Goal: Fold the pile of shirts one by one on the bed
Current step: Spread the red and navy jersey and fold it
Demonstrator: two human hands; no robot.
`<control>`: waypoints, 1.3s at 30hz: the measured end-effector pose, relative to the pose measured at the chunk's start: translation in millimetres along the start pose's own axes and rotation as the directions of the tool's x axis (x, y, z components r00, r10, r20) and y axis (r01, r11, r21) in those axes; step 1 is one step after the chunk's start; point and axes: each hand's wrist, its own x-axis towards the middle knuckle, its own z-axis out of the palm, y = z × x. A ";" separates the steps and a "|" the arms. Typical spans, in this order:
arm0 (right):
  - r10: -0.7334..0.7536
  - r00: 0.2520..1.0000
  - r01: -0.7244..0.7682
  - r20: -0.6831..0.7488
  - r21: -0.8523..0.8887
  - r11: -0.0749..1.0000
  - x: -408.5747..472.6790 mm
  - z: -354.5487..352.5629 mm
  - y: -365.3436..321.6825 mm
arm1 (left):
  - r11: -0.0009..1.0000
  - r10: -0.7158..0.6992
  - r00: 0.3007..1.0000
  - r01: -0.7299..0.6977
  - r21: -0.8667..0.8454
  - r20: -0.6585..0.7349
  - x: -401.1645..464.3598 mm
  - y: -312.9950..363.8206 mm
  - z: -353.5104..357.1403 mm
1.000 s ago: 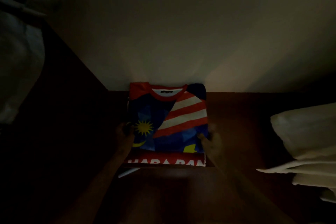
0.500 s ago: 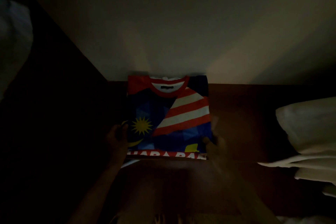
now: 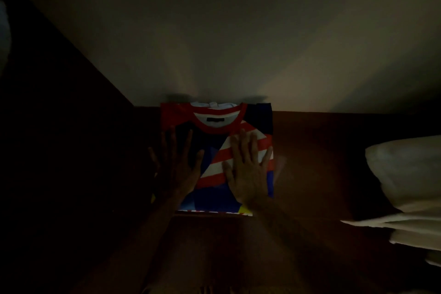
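A folded shirt (image 3: 216, 136) with a red collar, dark blue body and red-and-white stripes lies on the dark reddish bed cover (image 3: 310, 155), its collar against the pale wall. My left hand (image 3: 175, 167) lies flat on the shirt's left half, fingers spread and straight. Over the striped right half, my right hand (image 3: 248, 169) presses flat with straight fingers. White lettering shows along the shirt's near edge. The room is very dim.
White pillows (image 3: 405, 188) are stacked at the right edge of the bed. A pale wall (image 3: 226, 31) rises just behind the shirt. A dim bluish-white shape (image 3: 4, 33) shows at the far left. The left side is too dark to read.
Both hands left the shirt's lower side edges and now lie flat on top of it. The shirt sits slightly further toward the wall.
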 end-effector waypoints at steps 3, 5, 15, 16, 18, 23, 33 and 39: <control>0.004 1.000 -0.004 -0.003 -0.028 1.000 2.9 18.1 10.4 | 0.999 0.003 1.000 -0.003 0.036 0.005 7.0 -7.8 20.5; -0.002 0.999 0.001 -0.043 -0.011 1.000 3.9 26.8 11.5 | 0.998 0.024 0.998 -0.021 0.060 -0.064 5.8 -6.7 26.7; 0.007 0.954 -0.028 0.301 0.067 0.997 9.6 -12.0 8.9 | 0.998 -0.044 0.947 0.029 0.053 0.319 19.9 -6.0 -11.8; 0.003 0.934 -0.040 0.358 0.097 0.994 9.7 -33.5 7.4 | 0.999 -0.028 0.915 0.012 0.041 0.403 25.0 -2.0 -33.9; 0.021 0.928 -0.052 0.372 0.074 0.996 8.3 -91.8 0.4 | 0.994 0.003 0.897 0.045 -0.098 0.442 31.2 13.7 -88.3; 0.101 0.951 -0.131 0.293 0.086 0.988 -0.2 -301.0 -13.8 | 0.964 0.134 0.944 -0.054 -0.261 0.303 34.2 93.3 -280.6; 0.173 0.961 -0.153 -0.215 0.109 0.982 -120.4 -717.3 -29.9 | 0.862 0.491 0.869 -0.495 -0.112 -0.065 -42.2 307.9 -667.0; 0.341 0.854 -0.345 -0.393 0.064 0.936 -300.1 -818.9 -19.1 | 0.643 0.741 0.660 -0.751 -0.152 -0.123 -165.4 398.7 -754.0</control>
